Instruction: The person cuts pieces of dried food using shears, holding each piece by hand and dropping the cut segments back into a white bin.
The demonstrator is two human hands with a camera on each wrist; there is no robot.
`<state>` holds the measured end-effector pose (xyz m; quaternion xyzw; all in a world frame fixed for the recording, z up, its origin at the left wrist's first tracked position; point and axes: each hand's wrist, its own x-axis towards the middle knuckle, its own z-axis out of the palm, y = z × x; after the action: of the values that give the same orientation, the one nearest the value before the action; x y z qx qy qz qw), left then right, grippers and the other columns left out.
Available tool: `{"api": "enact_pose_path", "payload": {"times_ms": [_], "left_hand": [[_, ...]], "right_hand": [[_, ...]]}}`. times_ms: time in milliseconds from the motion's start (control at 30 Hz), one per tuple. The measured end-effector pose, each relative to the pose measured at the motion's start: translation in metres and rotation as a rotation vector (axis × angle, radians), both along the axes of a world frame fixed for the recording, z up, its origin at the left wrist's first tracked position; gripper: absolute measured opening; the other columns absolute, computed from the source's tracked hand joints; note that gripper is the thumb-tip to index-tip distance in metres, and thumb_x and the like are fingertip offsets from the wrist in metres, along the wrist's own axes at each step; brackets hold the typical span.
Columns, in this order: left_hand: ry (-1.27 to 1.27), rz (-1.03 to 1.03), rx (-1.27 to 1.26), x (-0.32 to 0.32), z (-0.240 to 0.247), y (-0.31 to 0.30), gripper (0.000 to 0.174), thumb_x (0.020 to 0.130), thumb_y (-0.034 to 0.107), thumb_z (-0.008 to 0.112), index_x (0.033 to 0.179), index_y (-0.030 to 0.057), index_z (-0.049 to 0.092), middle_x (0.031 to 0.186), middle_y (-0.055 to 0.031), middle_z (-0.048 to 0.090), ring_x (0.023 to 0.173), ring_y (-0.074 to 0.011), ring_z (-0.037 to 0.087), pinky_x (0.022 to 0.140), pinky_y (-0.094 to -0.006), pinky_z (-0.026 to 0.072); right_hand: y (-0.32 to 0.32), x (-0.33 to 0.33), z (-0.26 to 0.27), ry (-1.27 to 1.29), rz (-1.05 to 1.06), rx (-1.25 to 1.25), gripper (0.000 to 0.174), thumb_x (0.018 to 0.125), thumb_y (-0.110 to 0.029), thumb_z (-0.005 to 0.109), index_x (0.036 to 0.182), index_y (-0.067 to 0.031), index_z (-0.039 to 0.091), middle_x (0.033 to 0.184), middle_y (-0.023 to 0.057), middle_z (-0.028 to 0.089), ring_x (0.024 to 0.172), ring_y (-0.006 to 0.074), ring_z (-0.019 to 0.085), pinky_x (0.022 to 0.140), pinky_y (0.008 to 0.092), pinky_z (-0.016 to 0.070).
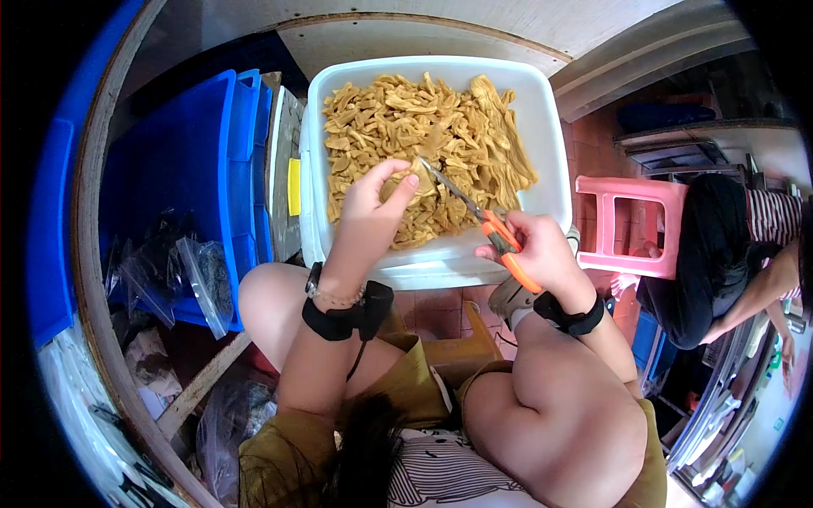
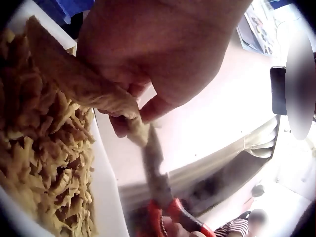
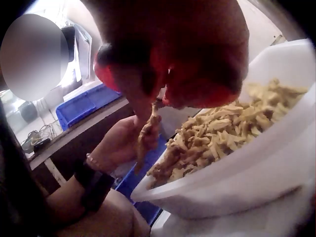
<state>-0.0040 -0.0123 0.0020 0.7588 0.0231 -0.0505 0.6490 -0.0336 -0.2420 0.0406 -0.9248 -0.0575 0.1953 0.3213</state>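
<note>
My left hand (image 1: 371, 212) pinches a soft, wrinkled yellow-brown strip (image 2: 81, 85) between thumb and fingers, over a white plastic tub (image 1: 549, 135). Orange-and-black-handled scissors (image 1: 461, 196) are gripped in my right hand (image 1: 549, 254), their blades pointing toward the left fingertips. In the left wrist view the blades meet the strip's end just beyond the thumb. Many cut yellow-brown pieces (image 1: 381, 106) fill much of the tub, with longer uncut strips (image 1: 501, 118) along its right side. The right wrist view shows the strip hanging from the left hand, below the scissors.
Stacked blue crates (image 1: 229, 161) stand left of the tub, with clear plastic bags (image 1: 203, 284) beside them. A pink stool (image 1: 639, 190) stands at right, close to another person in dark trousers (image 1: 707, 254). A pale wall board (image 1: 423, 34) rises behind the tub.
</note>
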Motion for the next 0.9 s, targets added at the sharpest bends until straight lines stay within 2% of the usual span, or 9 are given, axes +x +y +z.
{"api": "enact_pose_path", "payload": {"times_ms": [100,200,267,333,367,500,533,767,900], "left_hand": [[-0.071,0.000,-0.007,0.004,-0.011,0.005,0.026,0.087,0.019,0.060,0.101,-0.0039,0.058,0.075,-0.0067,0.060,0.068,-0.0095,0.050,0.065,-0.0257,0.0426],[0.046,-0.043,-0.106,0.005,-0.010,0.005,0.025,0.089,0.017,0.058,0.103,-0.0041,0.055,0.083,-0.0060,0.060,0.076,-0.0081,0.051,0.071,-0.0233,0.0420],[0.011,0.043,-0.350,0.006,-0.005,0.000,0.023,0.090,0.013,0.056,0.105,-0.0034,0.051,0.093,-0.0066,0.059,0.085,-0.0081,0.050,0.077,-0.0225,0.0406],[0.055,0.051,-0.441,0.006,-0.005,0.004,0.022,0.091,0.011,0.055,0.106,-0.0026,0.050,0.097,-0.0065,0.058,0.088,-0.0082,0.050,0.079,-0.0219,0.0397],[0.100,0.058,-0.531,0.007,-0.005,0.005,0.021,0.091,0.010,0.054,0.107,-0.0018,0.048,0.100,-0.0065,0.056,0.091,-0.0082,0.049,0.082,-0.0213,0.0389],[0.086,0.122,-0.551,0.007,-0.004,0.004,0.019,0.091,0.009,0.054,0.106,-0.0015,0.049,0.096,-0.0044,0.057,0.088,-0.0068,0.050,0.079,-0.0202,0.0395],[0.128,0.050,-0.542,0.007,-0.004,0.005,0.019,0.091,0.009,0.055,0.106,-0.0016,0.050,0.095,-0.0036,0.058,0.087,-0.0063,0.050,0.079,-0.0195,0.0396],[0.181,-0.092,-0.569,0.004,0.004,-0.001,0.016,0.088,0.006,0.059,0.102,-0.0020,0.054,0.093,-0.0036,0.061,0.087,-0.0062,0.055,0.077,-0.0196,0.0426],[0.148,-0.129,-0.481,-0.001,-0.002,-0.011,0.015,0.087,0.004,0.060,0.099,-0.0025,0.056,0.093,-0.0041,0.062,0.087,-0.0069,0.055,0.077,-0.0201,0.0434]], "right_hand": [[-0.005,0.000,-0.008,-0.020,-0.038,0.037,0.042,0.067,-0.032,0.082,0.068,-0.0006,0.053,0.052,0.0022,0.040,0.051,0.0095,0.036,0.046,0.0271,0.0329],[-0.010,0.000,-0.008,-0.022,-0.062,0.099,0.042,0.068,-0.031,0.082,0.070,-0.0009,0.052,0.054,0.0010,0.040,0.052,0.0086,0.036,0.046,0.0260,0.0318],[-0.010,0.000,-0.003,-0.004,-0.068,0.124,0.043,0.068,-0.031,0.081,0.071,-0.0012,0.052,0.054,0.0006,0.039,0.053,0.0081,0.036,0.047,0.0256,0.0313],[-0.009,0.002,0.005,-0.027,-0.004,0.017,0.055,0.066,-0.053,0.076,0.068,-0.0031,0.053,0.053,0.0103,0.049,0.049,0.0232,0.050,0.049,0.0328,0.0404],[-0.008,0.002,0.006,-0.027,-0.003,0.017,0.055,0.066,-0.053,0.076,0.068,-0.0031,0.053,0.053,0.0103,0.049,0.049,0.0232,0.050,0.049,0.0328,0.0404],[-0.005,0.000,0.006,-0.057,0.089,-0.104,0.060,0.064,-0.061,0.072,0.073,-0.0038,0.054,0.058,0.0128,0.053,0.056,0.0323,0.056,0.053,0.0381,0.0431],[-0.004,0.000,0.006,-0.064,0.099,-0.107,0.061,0.063,-0.062,0.072,0.073,-0.0039,0.054,0.059,0.0133,0.054,0.059,0.0345,0.057,0.054,0.0395,0.0437],[-0.001,0.001,0.008,-0.077,0.074,-0.160,0.063,0.060,-0.061,0.074,0.076,-0.0035,0.055,0.062,0.0136,0.054,0.062,0.0344,0.058,0.056,0.0395,0.0450],[0.003,-0.002,0.000,-0.236,0.042,-0.062,0.064,0.058,-0.059,0.075,0.081,-0.0030,0.056,0.070,0.0133,0.058,0.067,0.0337,0.059,0.059,0.0395,0.0457]]}}
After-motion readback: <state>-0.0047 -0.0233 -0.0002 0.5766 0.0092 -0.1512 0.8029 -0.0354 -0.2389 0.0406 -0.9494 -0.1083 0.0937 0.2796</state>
